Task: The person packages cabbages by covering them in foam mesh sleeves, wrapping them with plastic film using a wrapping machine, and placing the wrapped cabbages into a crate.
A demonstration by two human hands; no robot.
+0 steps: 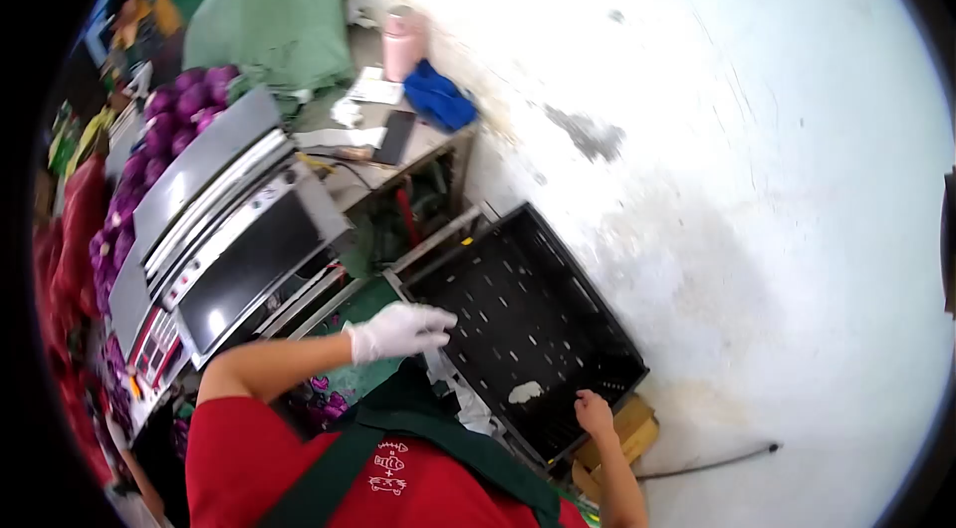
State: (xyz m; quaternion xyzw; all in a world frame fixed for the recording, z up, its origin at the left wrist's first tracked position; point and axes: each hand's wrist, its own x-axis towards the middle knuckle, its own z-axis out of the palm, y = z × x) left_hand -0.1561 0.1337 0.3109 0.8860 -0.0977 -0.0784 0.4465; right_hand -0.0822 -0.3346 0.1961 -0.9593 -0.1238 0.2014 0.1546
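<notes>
My left hand (401,332) wears a white glove and hovers by the near left edge of a black plastic crate (518,304), its fingers stretched toward the crate and nothing in them. Bare and ungloved, my right hand (595,412) is at the crate's lower right end with its fingers curled; what they hold, if anything, is too small to make out. A small white scrap (525,392) lies on the crate's slotted bottom, left of my right hand.
A wrapping machine (239,259) stands at the left, with purple cabbages (184,115) behind it. A desk (428,144) bears a pink bottle (402,45), blue cloth (438,97) and phone (394,137). Cardboard (632,428) lies beside the crate. Another person (144,30) is far back.
</notes>
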